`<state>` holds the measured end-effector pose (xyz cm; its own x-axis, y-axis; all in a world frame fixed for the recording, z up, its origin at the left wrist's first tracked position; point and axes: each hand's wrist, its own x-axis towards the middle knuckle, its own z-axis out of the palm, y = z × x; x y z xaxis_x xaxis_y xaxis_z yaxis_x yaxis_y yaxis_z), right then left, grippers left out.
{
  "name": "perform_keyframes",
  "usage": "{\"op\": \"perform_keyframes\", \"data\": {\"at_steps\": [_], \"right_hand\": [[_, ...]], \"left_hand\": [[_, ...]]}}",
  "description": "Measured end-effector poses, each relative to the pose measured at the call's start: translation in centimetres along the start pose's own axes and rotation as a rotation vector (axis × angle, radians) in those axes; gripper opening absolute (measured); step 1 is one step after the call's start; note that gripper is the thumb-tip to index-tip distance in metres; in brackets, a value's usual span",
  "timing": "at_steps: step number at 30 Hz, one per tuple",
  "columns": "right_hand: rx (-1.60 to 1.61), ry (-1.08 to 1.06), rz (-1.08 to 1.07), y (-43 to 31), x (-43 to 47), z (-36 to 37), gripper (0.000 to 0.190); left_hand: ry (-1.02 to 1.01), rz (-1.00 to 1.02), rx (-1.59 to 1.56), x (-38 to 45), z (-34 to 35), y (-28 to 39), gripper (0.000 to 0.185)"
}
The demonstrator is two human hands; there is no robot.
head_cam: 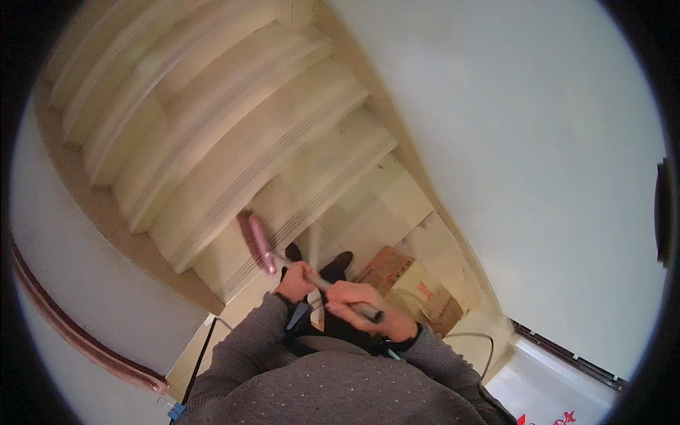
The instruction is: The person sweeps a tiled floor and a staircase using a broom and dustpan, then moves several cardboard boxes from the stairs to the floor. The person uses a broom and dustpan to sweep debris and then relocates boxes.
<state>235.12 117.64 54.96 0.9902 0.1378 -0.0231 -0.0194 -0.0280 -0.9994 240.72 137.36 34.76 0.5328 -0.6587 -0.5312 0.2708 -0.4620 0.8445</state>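
Observation:
A broom with a pink head (257, 241) is held slantwise before me. My right hand (366, 308) grips its grey handle near the top end, and my left hand (297, 281) is closed around the handle lower down. The pink head is over the lowest stair tread, to the left of my dark shoes (340, 261); it is blurred, and I cannot tell whether its bristles touch the step. Both hands are close in front of my body, with the sleeves of a grey knitted sweater behind them.
A tiled staircase (255, 133) with grooved step edges rises ahead and curves left. An opened cardboard box (390, 265) bearing print stands by my right foot. A wooden handrail (79, 340) runs at left, a white wall (510, 133) at right. A black cable (491, 350) loops at lower right.

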Motion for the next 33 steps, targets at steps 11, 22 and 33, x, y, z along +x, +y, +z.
{"op": "perform_keyframes", "data": {"at_steps": [11,22,33], "right_hand": [[-0.371,0.345,0.043,-6.9,-5.8,-10.5,0.011],[0.034,0.404,-0.150,-4.2,-6.8,-14.3,0.011],[0.146,0.559,0.058,1.0,-3.4,-18.3,0.009]], "left_hand": [[-0.381,-0.459,-1.322,15.5,14.7,14.3,0.018],[-0.103,0.111,-0.109,10.3,9.5,15.8,0.017],[-0.167,0.086,0.191,18.1,9.2,12.1,0.023]]}}
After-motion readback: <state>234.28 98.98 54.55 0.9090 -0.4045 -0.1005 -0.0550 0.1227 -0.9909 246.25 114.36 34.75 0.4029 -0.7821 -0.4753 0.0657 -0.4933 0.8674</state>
